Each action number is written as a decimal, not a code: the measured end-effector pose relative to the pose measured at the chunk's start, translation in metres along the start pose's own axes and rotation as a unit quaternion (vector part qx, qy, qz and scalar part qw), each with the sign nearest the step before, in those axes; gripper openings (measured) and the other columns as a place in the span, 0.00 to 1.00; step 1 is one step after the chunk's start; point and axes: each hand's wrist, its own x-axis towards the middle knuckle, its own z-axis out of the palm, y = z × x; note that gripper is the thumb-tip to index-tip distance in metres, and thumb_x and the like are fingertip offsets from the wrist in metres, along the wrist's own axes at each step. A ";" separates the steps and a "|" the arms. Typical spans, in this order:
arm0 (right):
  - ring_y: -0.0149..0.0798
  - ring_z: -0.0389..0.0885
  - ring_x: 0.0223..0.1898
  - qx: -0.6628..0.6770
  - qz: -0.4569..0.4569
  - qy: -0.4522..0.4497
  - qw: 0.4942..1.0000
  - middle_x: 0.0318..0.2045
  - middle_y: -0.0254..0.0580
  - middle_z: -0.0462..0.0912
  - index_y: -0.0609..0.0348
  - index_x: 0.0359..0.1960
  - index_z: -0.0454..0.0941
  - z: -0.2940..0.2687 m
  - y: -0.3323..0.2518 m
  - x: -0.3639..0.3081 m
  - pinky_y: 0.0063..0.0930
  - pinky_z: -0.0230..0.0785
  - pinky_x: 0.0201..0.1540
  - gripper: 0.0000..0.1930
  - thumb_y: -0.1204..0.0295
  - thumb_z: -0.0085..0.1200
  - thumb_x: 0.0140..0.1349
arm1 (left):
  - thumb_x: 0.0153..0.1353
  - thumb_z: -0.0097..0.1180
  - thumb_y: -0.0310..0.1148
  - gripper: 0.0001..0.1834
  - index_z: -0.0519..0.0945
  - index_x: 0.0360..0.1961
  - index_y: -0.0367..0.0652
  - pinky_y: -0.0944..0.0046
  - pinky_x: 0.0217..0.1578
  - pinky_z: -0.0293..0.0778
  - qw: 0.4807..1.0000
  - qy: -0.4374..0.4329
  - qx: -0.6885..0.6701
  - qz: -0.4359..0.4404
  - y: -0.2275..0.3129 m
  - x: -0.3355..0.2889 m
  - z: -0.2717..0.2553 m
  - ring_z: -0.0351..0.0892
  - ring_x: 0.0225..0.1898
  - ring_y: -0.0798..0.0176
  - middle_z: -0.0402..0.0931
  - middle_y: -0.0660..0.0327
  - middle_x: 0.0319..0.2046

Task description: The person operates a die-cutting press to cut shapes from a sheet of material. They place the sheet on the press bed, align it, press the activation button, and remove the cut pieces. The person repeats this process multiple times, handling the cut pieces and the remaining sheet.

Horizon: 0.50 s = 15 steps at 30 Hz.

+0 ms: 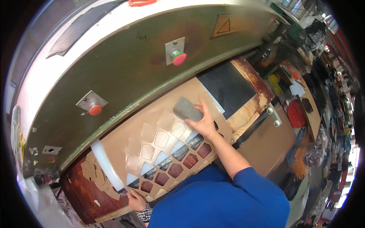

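My right hand [204, 121] is closed around a grey angular block [186, 109] that looks like a cutting die, thumb along its lower side and a finger stretched past it. The block is over the tan sheet [148, 116], near its far right part. Rows of angular openings and cut outlines cover the sheet's nearer part; through the openings show a pale board and a dark red surface. At the near left corner, by the end of the pale board's strip [108, 167], my left hand [136, 200] has its fingers curled at the edge; what they grip is hidden.
A green machine beam [133, 68] with two red push buttons [179, 58] spans the far side. Tan offcuts [99, 176] lie at the left. A black panel [228, 87] lies right of the sheet, near a metal bracket [274, 116]. Cluttered benches stand farther right.
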 end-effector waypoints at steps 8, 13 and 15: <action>0.44 0.79 0.53 -0.110 -0.023 0.082 0.990 0.52 0.53 0.78 0.55 0.72 0.50 -0.052 0.008 0.005 0.35 0.70 0.59 0.52 0.71 0.71 0.46 | 0.71 0.46 0.46 0.21 0.80 0.42 0.36 0.45 0.28 0.70 0.996 -0.084 0.015 -0.029 -0.017 -0.023 -0.010 0.78 0.30 0.36 0.80 0.42 0.30; 0.45 0.80 0.50 -0.084 -0.098 0.125 0.984 0.48 0.54 0.79 0.65 0.68 0.57 -0.037 0.033 0.013 0.36 0.73 0.54 0.42 0.70 0.66 0.54 | 0.71 0.47 0.46 0.20 0.80 0.40 0.38 0.45 0.27 0.69 0.996 -0.057 0.049 -0.038 -0.010 -0.011 -0.004 0.77 0.27 0.37 0.79 0.43 0.25; 0.38 0.80 0.50 0.109 -0.008 0.156 0.982 0.49 0.50 0.80 0.62 0.69 0.58 -0.034 0.035 0.032 0.33 0.74 0.53 0.35 0.70 0.60 0.62 | 0.70 0.47 0.46 0.20 0.80 0.38 0.38 0.44 0.26 0.68 0.999 -0.029 0.034 -0.022 -0.005 0.001 0.000 0.77 0.26 0.37 0.79 0.44 0.25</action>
